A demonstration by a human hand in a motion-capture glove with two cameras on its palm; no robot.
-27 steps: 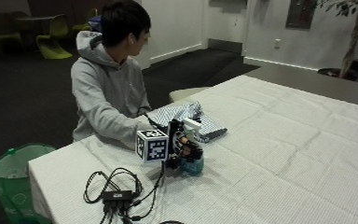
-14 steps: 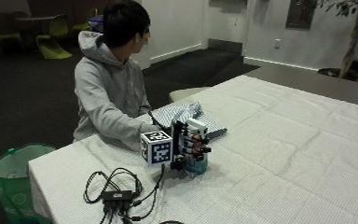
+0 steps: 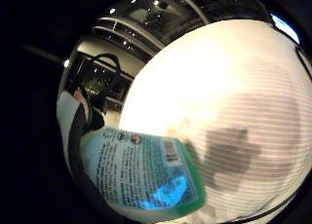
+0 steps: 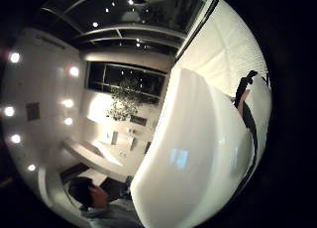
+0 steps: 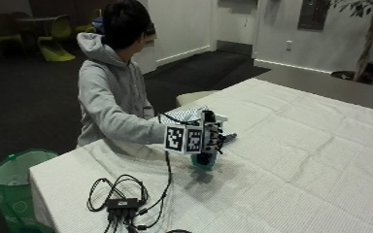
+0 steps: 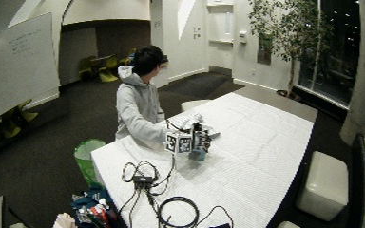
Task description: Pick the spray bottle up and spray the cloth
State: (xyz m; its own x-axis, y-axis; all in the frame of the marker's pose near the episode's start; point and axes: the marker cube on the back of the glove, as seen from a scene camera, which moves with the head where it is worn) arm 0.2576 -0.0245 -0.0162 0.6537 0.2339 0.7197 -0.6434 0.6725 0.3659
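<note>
Hand (image 5: pixel 209 138) grips spray bottle (image 5: pixel 204 161), top hidden.

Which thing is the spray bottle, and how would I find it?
Look at the big white table, on the side where the person sits. The gloved right hand grips the spray bottle; it is teal at the base, unlike the striped cloth behind it.

Green bin (image 5: pixel 13 180) beside table (image 5: pixel 315 145)
</note>
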